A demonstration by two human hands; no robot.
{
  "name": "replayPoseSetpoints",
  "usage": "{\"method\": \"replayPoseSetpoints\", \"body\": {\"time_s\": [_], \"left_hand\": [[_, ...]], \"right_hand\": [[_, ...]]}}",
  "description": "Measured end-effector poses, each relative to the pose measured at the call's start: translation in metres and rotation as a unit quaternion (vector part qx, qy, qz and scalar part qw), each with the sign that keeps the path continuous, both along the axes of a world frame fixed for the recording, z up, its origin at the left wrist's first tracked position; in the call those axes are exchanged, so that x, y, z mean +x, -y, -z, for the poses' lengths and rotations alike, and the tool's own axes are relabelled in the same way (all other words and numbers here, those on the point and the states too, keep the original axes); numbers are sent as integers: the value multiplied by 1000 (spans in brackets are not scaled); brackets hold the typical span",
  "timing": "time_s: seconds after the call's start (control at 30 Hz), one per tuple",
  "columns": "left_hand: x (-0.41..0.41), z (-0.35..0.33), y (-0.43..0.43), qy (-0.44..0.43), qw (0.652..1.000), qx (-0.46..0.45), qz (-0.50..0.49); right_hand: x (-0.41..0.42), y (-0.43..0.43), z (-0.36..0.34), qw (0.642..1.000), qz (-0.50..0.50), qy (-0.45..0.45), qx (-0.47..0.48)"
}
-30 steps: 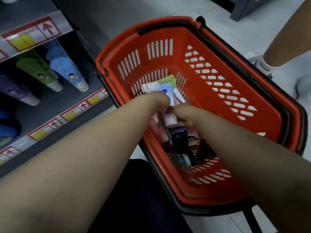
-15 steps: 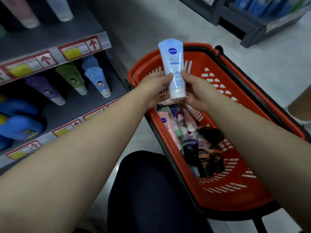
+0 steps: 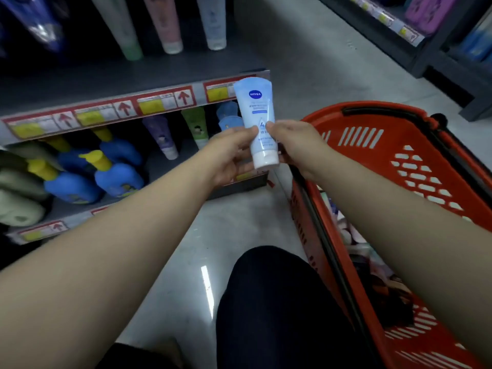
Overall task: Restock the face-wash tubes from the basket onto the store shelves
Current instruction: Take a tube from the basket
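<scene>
Tube: light-blue face-wash tube (image 3: 256,110), white cap down, crimped end up, round dark-blue logo near the top. It is held upright in the air in front of the shelf end, left of the basket.
L hand: left hand (image 3: 230,153) grips the tube's lower half from the left, thumb on the front, fingers curled behind near the cap.
R hand: right hand (image 3: 294,141) pinches the same tube from the right, thumb tip on the front by the printed figure; other fingers are behind, mostly hidden.
Basket: red basket (image 3: 415,166) w/ black handle and slotted walls, on the floor at right; the right forearm crosses over its near rim.
Basket contents: mixed tubes (image 3: 351,235) lying inside, blurred and partly hidden by the arm; can't tell the count.
Shelf edge: price strip (image 3: 133,107) w/ red arrows and yellow tags, just behind the held tube.
Lower shelf: purple tube (image 3: 162,137), green tube (image 3: 198,126) and blue tube (image 3: 228,117) in a row, caps toward the front; the blue one is partly behind the held tube. Left of them stand blue pump bottles (image 3: 117,177) w/ yellow tops.
Upper shelf: pale-green, pink tube (image 3: 165,25) and pale lilac tubes side by side, caps toward the front.
Knee: dark trouser knee (image 3: 266,302) between the forearms, near the basket's left wall.
Far side: second shelf unit (image 3: 399,35) across the aisle, top right.
</scene>
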State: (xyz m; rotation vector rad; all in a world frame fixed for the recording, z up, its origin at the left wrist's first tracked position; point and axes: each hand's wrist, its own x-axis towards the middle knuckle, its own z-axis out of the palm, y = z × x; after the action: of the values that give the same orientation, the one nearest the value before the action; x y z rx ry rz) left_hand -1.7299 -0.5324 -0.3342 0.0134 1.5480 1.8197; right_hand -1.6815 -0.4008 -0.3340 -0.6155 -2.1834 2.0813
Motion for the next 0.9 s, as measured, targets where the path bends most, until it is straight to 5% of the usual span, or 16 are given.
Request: {"method": "replayPoseSetpoints", "body": {"time_s": [0.17, 0.37, 0.9], "left_hand": [[-17, 21, 43, -52, 997, -57, -7], [-32, 32, 77, -62, 996, -49, -44], [-72, -88, 42, -230, 968, -43, -88]], "right_hand": [[-22, 37, 12, 984, -62, 4, 166], [-37, 69, 22, 995, -74, 22, 58], [-83, 42, -89, 990, -35, -104, 90]]}}
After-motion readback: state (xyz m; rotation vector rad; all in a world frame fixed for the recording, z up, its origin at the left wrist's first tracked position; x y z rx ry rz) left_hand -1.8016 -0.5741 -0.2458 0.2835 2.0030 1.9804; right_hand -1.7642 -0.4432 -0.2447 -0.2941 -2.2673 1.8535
